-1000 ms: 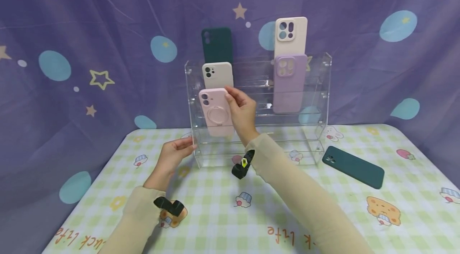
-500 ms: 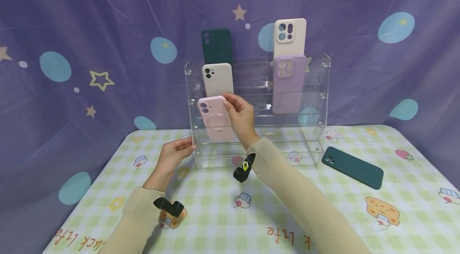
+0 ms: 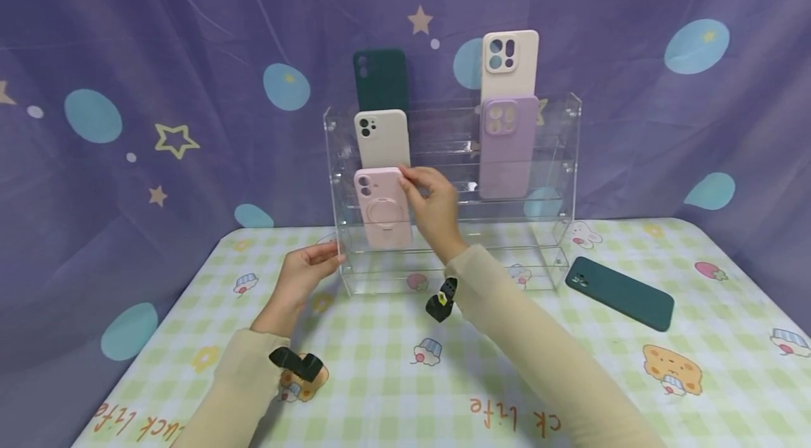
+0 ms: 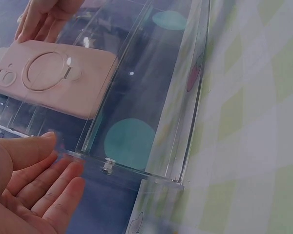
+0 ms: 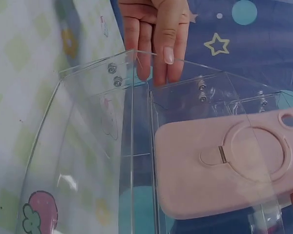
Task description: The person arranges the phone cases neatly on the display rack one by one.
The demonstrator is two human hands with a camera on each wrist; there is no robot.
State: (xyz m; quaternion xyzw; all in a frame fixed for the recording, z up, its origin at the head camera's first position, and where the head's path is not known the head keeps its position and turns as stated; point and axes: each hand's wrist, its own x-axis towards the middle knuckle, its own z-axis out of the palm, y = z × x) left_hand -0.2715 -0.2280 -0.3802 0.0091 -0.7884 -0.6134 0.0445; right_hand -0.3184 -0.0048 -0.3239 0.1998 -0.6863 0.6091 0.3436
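A pink phone case [image 3: 384,212] with a ring on its back stands nearly upright in a lower front tier of the clear acrylic display stand [image 3: 519,233], at its left end. My right hand [image 3: 436,212] pinches its upper right corner between thumb and fingers. The left wrist view shows the case [image 4: 58,80] behind a clear panel, its top corner held by the right hand [image 4: 44,19]. At the stand's left side my left hand [image 3: 307,275] rests its fingertips against the side panel. Those fingers [image 4: 53,195] look loose and fairly straight.
Behind the pink case stand a white phone case [image 3: 383,138] and a dark green one [image 3: 381,78]. At the right end are a purple case [image 3: 507,159] and a cream case [image 3: 522,78]. Another dark green case [image 3: 621,293] lies on the checked tablecloth [image 3: 405,392].
My right hand has lowered the pink case, which has then straightened from a slight tilt and shifted a little to the right. The left hand keeps its place at the stand's side.
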